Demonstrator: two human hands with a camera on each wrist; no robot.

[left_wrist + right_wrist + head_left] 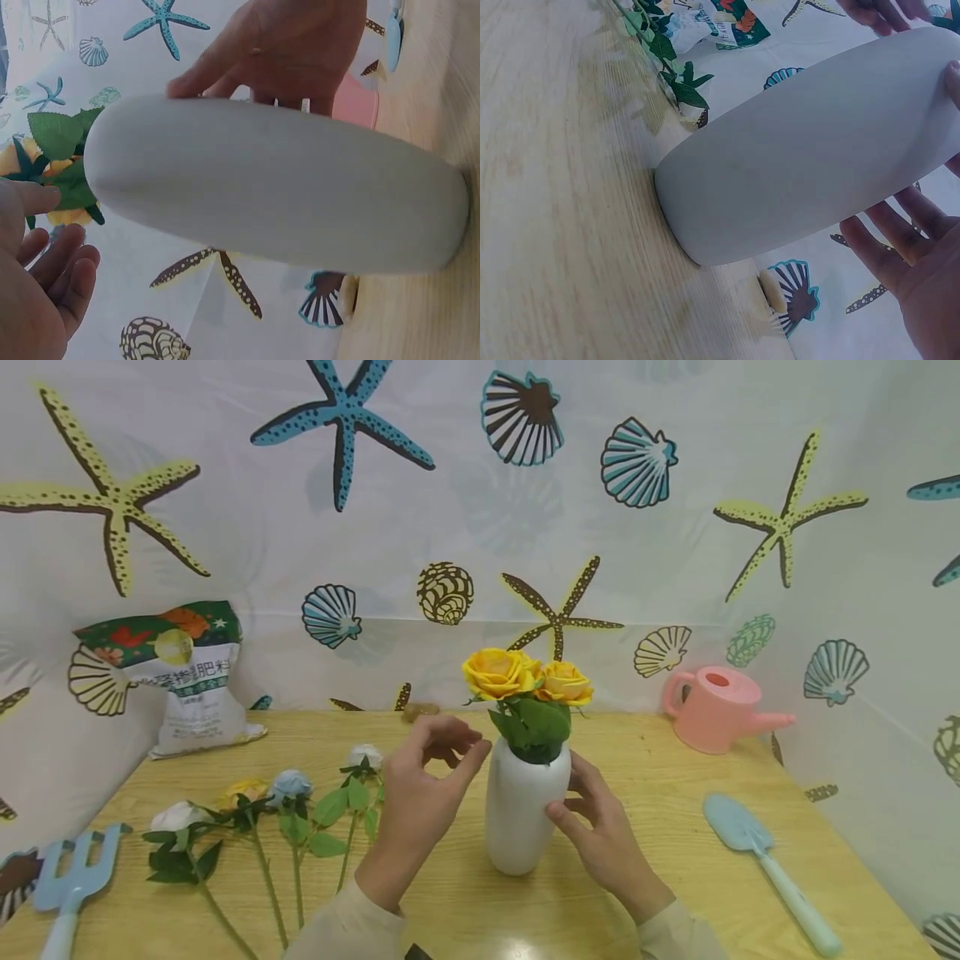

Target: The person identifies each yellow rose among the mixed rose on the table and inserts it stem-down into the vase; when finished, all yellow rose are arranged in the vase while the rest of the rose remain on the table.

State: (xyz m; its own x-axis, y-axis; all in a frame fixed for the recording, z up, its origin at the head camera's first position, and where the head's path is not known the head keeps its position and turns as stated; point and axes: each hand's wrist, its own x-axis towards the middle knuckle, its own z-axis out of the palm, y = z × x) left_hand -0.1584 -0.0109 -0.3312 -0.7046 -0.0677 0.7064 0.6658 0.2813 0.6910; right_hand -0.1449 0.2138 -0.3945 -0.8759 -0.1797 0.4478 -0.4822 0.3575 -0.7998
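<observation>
A white vase (521,814) stands upright on the wooden table, holding two yellow roses (498,674) with green leaves at its mouth. My right hand (603,831) holds the vase from its right side, thumb on the front and fingers behind. In the right wrist view those fingers (881,244) touch its side. Left of the vase's mouth, my left hand (420,785) is raised with loosely bent fingers and nothing in them. The left wrist view shows the left hand (41,277) beside the leaves and apart from the vase; whether a fingertip touches a leaf, I cannot tell.
On the left lie a white rose (180,816), a yellow one (247,792), a blue one (290,785) and another white one (365,755). A blue hand fork (78,881), fertilizer bag (198,693), pink watering can (712,710) and blue trowel (768,860) stand or lie around.
</observation>
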